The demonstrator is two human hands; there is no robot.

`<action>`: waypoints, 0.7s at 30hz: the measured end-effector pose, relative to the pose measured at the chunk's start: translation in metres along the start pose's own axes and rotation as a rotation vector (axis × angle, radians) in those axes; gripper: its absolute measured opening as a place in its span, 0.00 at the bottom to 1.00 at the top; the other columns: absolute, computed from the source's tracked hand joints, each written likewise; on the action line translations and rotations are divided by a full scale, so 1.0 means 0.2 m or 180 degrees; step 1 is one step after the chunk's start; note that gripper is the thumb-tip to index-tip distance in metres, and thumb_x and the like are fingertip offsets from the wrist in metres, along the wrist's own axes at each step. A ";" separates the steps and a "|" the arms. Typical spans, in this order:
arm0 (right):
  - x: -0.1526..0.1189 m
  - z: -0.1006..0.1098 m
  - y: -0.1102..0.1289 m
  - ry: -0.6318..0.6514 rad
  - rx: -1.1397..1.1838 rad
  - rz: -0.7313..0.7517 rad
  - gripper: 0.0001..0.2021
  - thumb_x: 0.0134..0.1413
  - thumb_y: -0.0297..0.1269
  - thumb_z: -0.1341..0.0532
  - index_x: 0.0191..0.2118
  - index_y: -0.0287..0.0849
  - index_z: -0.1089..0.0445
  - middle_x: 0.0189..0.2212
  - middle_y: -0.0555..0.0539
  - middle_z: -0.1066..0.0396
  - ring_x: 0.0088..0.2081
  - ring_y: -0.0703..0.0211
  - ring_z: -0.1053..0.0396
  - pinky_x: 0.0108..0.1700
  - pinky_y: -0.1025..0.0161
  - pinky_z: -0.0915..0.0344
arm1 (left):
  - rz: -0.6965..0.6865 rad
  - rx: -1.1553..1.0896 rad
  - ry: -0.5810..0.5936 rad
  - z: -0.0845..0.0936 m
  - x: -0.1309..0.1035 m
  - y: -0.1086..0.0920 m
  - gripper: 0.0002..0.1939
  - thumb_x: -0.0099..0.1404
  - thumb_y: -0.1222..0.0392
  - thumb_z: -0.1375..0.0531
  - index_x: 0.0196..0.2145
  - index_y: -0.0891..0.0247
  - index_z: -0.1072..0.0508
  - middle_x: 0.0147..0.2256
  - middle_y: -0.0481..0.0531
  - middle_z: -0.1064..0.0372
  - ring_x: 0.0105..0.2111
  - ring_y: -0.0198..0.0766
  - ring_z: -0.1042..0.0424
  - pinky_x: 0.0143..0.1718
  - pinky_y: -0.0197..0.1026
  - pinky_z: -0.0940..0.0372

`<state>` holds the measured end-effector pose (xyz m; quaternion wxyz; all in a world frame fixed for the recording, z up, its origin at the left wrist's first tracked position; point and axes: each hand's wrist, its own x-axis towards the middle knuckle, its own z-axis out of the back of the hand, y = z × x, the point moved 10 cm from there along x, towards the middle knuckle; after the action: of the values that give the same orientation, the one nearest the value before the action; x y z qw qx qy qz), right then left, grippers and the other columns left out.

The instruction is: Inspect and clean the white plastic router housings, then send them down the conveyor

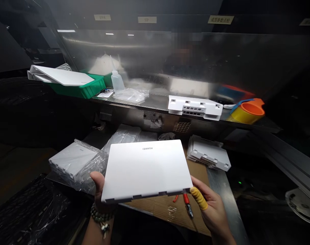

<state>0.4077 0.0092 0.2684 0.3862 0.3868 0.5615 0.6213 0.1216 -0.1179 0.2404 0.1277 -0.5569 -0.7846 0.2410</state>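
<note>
A white rectangular plastic cover [147, 172] with upside-down HUAWEI lettering is held in the middle, between my two hands. My left hand [100, 192] grips its left edge, thumb raised beside it and the other fingers hidden behind or under it. My right hand [211, 204] holds the lower right corner; its thumb wears a yellow wrap and a finger reaches behind the edge. Below the cover, a red-handled tool [188, 206] lies on brown cardboard [162, 209], partly hidden by the cover.
Bagged white covers [73, 158] sit at the left, stacked ones [208, 153] at the right. The shelf [155, 102] holds a green bin [91, 86], a squeeze bottle [117, 81], plastic bags [131, 95], a white housing [195, 107] and an orange-yellow tape roll [248, 111].
</note>
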 end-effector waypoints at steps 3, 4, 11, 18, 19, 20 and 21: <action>-0.01 0.01 -0.03 0.0046 0.0071 -0.0122 0.20 0.54 0.45 0.29 0.53 0.52 0.21 0.53 0.44 0.22 0.53 0.43 0.23 0.55 0.52 0.25 | -0.0015 -0.0083 0.0080 -0.06 0.00 0.02 0.45 0.60 0.19 0.55 0.59 0.51 0.27 0.53 0.52 0.22 0.67 0.53 0.41 0.67 0.56 0.45; -0.02 0.01 -0.03 0.0063 0.0092 -0.0143 0.20 0.53 0.44 0.28 0.53 0.52 0.21 0.54 0.44 0.23 0.53 0.43 0.23 0.55 0.51 0.25 | 0.0006 -0.0072 0.0068 -0.06 0.00 0.02 0.44 0.60 0.20 0.54 0.60 0.50 0.28 0.55 0.53 0.23 0.68 0.52 0.43 0.67 0.56 0.47; 0.02 -0.04 -0.04 0.0217 0.0103 -0.0019 0.18 0.60 0.44 0.33 0.55 0.52 0.23 0.55 0.45 0.23 0.56 0.45 0.25 0.58 0.52 0.27 | 0.0165 0.0127 -0.0315 0.12 -0.06 0.05 0.38 0.64 0.26 0.51 0.59 0.52 0.27 0.58 0.56 0.26 0.69 0.56 0.45 0.66 0.62 0.45; 0.03 -0.21 0.04 0.0214 -0.0540 0.0626 0.24 0.68 0.41 0.43 0.68 0.56 0.39 0.69 0.46 0.40 0.69 0.42 0.42 0.66 0.39 0.39 | -0.0428 0.0955 -0.1490 0.10 -0.16 -0.16 0.37 0.43 0.56 0.28 0.54 0.60 0.23 0.37 0.56 0.17 0.49 0.67 0.23 0.49 0.63 0.25; 0.02 -0.24 0.10 0.0087 -0.0820 0.0927 0.26 0.69 0.40 0.44 0.70 0.58 0.44 0.73 0.47 0.48 0.72 0.40 0.52 0.69 0.34 0.47 | -0.0476 0.1041 -0.1481 0.06 -0.17 -0.17 0.38 0.42 0.57 0.29 0.54 0.60 0.24 0.38 0.56 0.17 0.48 0.67 0.22 0.48 0.62 0.24; 0.00 -0.29 0.16 0.0029 -0.1127 0.1243 0.28 0.69 0.39 0.45 0.71 0.60 0.47 0.75 0.49 0.57 0.75 0.38 0.62 0.70 0.29 0.56 | -0.0506 0.1090 -0.1469 0.03 -0.17 -0.18 0.39 0.41 0.58 0.29 0.55 0.61 0.24 0.40 0.57 0.18 0.47 0.67 0.22 0.48 0.62 0.24; -0.03 -0.36 0.21 0.0064 -0.1435 0.1543 0.28 0.69 0.40 0.45 0.72 0.62 0.48 0.76 0.51 0.64 0.75 0.36 0.70 0.70 0.26 0.64 | -0.0521 0.1108 -0.1472 0.01 -0.17 -0.18 0.39 0.41 0.58 0.29 0.55 0.61 0.25 0.41 0.57 0.18 0.46 0.67 0.22 0.47 0.61 0.24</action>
<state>0.3422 -0.0281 0.3054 0.2975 0.4078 0.3053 0.8075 0.1030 -0.1603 0.2595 0.0581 -0.3919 -0.7820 0.4813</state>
